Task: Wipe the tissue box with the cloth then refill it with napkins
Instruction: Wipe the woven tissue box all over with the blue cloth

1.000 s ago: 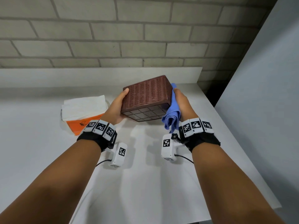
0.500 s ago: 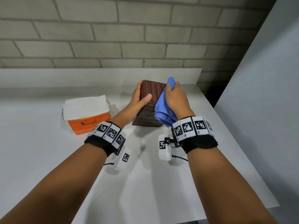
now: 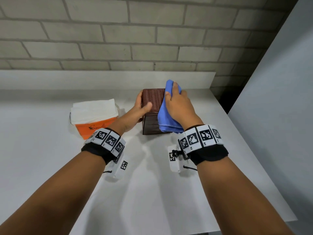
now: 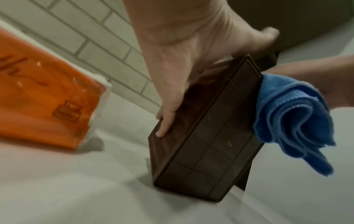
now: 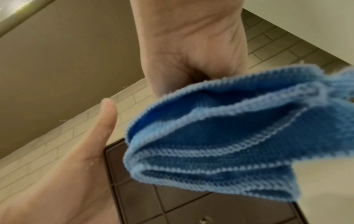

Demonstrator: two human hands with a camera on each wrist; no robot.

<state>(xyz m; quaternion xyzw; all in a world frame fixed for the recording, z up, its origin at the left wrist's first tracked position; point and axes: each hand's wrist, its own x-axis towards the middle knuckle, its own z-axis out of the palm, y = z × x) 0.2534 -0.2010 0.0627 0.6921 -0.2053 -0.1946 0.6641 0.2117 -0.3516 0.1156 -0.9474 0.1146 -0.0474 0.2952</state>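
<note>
Both hands are engaged at the desk's (image 3: 152,192) far right: the stiff, seemingly light tissue box (image 3: 153,106), stood on end, is gripped by the left hand (image 3: 141,107) while the soft cloth (image 3: 166,114) is clutched against it by the right hand (image 3: 177,104).

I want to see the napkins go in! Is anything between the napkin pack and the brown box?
Only the left hand, which grips the box's side facing the napkin pack. The bare white table lies between them otherwise. The tissue box stands on end while the right hand presses the blue cloth on it.
</note>
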